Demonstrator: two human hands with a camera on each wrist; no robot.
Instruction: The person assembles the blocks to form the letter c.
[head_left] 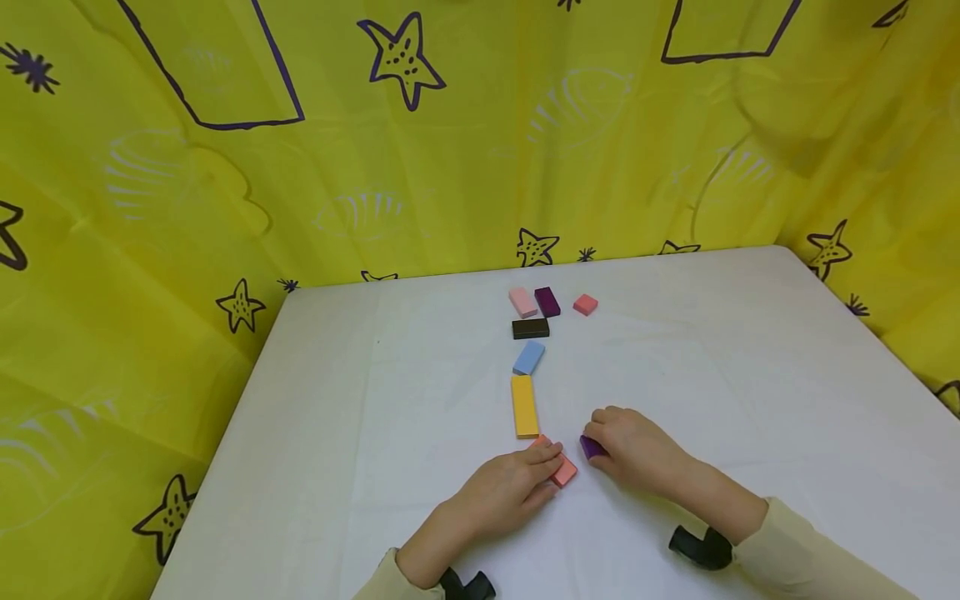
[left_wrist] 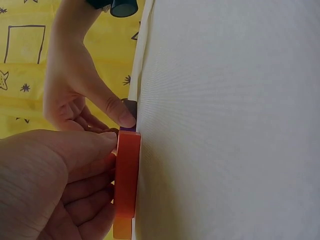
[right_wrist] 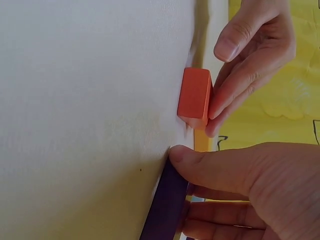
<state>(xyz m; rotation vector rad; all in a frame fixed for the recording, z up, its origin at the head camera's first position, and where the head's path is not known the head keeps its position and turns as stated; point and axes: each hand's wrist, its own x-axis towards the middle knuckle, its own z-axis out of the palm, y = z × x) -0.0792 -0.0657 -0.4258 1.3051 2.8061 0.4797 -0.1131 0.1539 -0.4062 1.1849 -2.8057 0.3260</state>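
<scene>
My left hand point(head_left: 506, 492) rests on a coral-orange wooden block point(head_left: 566, 473), its fingertips on the upper face. In the right wrist view those fingers lie fairly straight along the block point(right_wrist: 194, 95), and the thumb stands apart from it. Just to the right, my right hand point(head_left: 637, 448) pinches a dark purple block point(head_left: 592, 447) between thumb and fingers, close over the white tabletop. The near end of a yellow block point(head_left: 525, 408) meets the coral block's far corner.
Beyond the yellow block, a crooked line continues with a blue block point(head_left: 528, 357), a black block point(head_left: 531, 328), a pink block point(head_left: 522, 302) and a plum block point(head_left: 547, 302). A small red-pink block point(head_left: 586, 304) lies apart at right. A yellow patterned curtain point(head_left: 465, 167) hangs behind the white table point(head_left: 420, 350).
</scene>
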